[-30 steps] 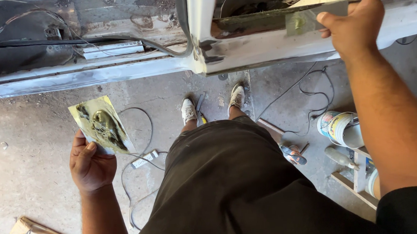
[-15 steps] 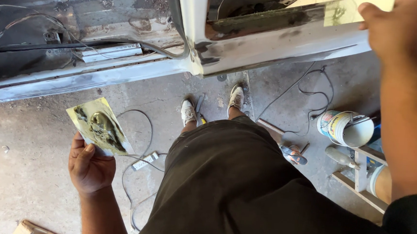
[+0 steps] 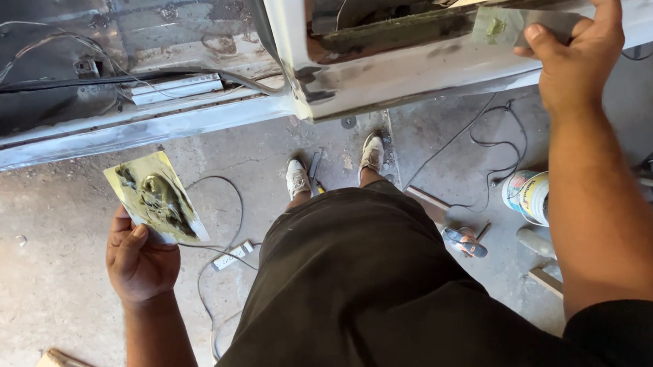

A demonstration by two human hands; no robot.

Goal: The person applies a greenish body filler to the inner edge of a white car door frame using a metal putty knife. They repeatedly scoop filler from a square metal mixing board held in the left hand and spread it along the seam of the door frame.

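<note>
The right hand (image 3: 576, 59) is raised to the sill of a stripped car body (image 3: 394, 67) and grips a flat grey spreader (image 3: 517, 25) smeared with a patch of greenish filler. The spreader's long axis runs left to right along the sill, its free end pointing to the left; it lies against the painted metal edge. The thumb presses on the lower face and the fingers curl over the top, so the hand is closed around the blade's right end.

The left hand (image 3: 139, 263) hangs low beside the hip, palm up, half closed. Its thumb lies over the near edge of a flat mixing board (image 3: 156, 196) and the fingers are tucked underneath. The board is roughly rectangular, tilted so that its long axis runs from upper left to lower right, and a mound of yellow-green filler sits in the middle of it.

Below, on the concrete floor (image 3: 25, 286), stand the person's two pale shoes (image 3: 296, 178). A white cable (image 3: 220, 252) loops near the left hand, and a paint tin (image 3: 528, 196) stands under the right forearm, close to a small tool with a red handle (image 3: 466, 243).
</note>
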